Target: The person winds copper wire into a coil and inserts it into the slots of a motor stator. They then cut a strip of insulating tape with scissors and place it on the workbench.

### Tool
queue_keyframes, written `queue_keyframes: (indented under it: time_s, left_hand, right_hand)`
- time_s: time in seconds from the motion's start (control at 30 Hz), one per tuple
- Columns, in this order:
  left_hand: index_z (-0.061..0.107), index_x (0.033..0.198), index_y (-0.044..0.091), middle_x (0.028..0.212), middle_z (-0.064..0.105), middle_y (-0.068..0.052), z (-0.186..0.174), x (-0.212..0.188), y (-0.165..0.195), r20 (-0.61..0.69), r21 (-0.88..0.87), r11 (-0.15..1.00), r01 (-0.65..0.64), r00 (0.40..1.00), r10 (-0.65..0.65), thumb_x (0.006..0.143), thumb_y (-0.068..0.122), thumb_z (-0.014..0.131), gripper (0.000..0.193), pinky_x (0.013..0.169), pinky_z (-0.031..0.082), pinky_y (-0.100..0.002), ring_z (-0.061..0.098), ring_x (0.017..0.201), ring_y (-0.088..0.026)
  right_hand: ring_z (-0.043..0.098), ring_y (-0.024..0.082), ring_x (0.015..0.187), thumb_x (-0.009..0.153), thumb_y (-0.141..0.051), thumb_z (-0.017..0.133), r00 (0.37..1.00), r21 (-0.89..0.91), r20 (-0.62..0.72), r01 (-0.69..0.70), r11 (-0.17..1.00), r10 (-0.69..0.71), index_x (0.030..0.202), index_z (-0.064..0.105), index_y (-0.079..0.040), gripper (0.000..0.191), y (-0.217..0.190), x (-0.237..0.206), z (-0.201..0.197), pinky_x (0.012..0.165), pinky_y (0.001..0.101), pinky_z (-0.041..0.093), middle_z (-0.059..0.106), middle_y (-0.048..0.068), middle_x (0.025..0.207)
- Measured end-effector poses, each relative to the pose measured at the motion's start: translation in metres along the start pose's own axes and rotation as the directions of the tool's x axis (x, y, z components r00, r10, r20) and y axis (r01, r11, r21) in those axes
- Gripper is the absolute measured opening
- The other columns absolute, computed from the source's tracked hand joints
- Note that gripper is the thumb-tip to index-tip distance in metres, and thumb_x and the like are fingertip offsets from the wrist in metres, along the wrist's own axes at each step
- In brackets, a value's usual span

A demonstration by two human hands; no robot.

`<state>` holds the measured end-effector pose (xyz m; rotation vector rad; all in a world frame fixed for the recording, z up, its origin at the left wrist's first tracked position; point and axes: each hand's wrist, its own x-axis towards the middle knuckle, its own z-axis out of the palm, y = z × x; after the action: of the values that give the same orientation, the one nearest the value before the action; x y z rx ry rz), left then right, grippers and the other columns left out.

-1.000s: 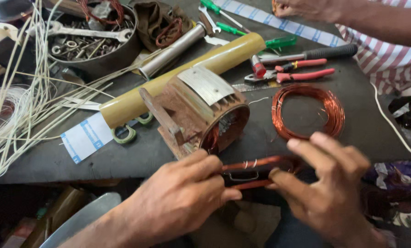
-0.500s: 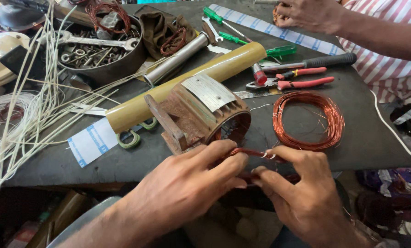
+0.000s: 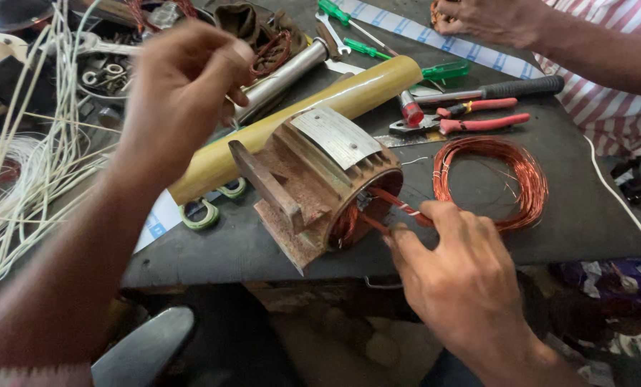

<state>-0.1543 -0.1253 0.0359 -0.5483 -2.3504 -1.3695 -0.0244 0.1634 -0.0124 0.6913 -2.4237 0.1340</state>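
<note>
A rusty motor stator housing (image 3: 313, 179) lies on its side on the dark workbench (image 3: 593, 222), its open end toward me. My right hand (image 3: 456, 276) pinches a bundle of copper winding wire (image 3: 399, 208) that runs into the stator's opening. My left hand (image 3: 181, 89) is raised above the bench behind the stator, fingers curled loosely, with nothing visible in it. A loose coil of copper wire (image 3: 503, 175) lies to the right of the stator.
A long yellow tube (image 3: 299, 122), red-handled pliers (image 3: 464, 122), green screwdrivers (image 3: 349, 29) and a black-handled tool (image 3: 507, 89) lie behind the stator. White wires (image 3: 34, 179) spread at left. Another person's hand (image 3: 478, 18) works at the far right.
My left hand let go of the wire bundle and rose up to the left. My right hand keeps the bundle, now pushed into the stator's mouth.
</note>
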Motion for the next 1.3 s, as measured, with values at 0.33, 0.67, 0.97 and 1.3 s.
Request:
queue_keyframes:
  time_s: [0.33,0.67,0.97,1.3]
  left_hand:
    - [0.076,0.116,0.006,0.099,0.079,-0.009,0.042,0.044,-0.091,0.809,-0.053,0.854,0.518,0.523,-0.268,0.081,0.009,0.072,0.035,0.067,0.060,-0.024,0.071,0.074,-0.011]
    - [0.071,0.113,0.006,0.100,0.070,-0.006,0.024,0.007,-0.032,0.187,0.098,0.977,0.190,0.961,-0.206,0.100,0.025,0.070,0.023,0.076,0.060,-0.032,0.067,0.086,-0.015]
    - [0.070,0.117,0.009,0.122,0.067,-0.013,0.037,-0.077,0.099,0.367,0.413,0.556,-0.721,0.691,0.623,0.083,0.025,0.080,0.039,0.092,0.049,-0.047,0.061,0.112,-0.028]
    - [0.066,0.100,0.003,0.126,0.067,-0.018,0.059,-0.075,0.091,0.518,0.303,0.489,-0.818,0.572,0.636,0.096,0.031,0.072,0.030,0.103,0.047,-0.047,0.061,0.122,-0.031]
  right_hand:
    - [0.064,0.024,0.079,0.084,-0.013,0.072,0.991,-0.091,0.128,-0.014,0.996,0.026,0.093,0.074,-0.006,0.011,-0.001,0.006,0.009,0.075,0.0401,0.053,0.062,0.010,0.096]
    - [0.066,0.026,0.091,0.083,-0.018,0.072,0.971,-0.082,0.198,0.152,0.985,-0.133,0.093,0.072,-0.005,0.017,0.017,-0.001,-0.007,0.082,0.0407,0.052,0.067,0.013,0.113]
    - [0.055,0.026,0.115,0.085,-0.032,0.075,0.974,-0.009,0.136,0.186,0.982,-0.183,0.096,0.073,-0.010,0.025,0.038,-0.012,-0.024,0.094,0.0442,0.041,0.063,0.007,0.127]
    - [0.056,0.029,0.116,0.077,-0.021,0.078,0.978,0.178,0.098,0.166,0.970,-0.186,0.101,0.074,-0.008,0.028,0.044,-0.018,-0.044,0.094,0.0468,0.045,0.059,0.009,0.130]
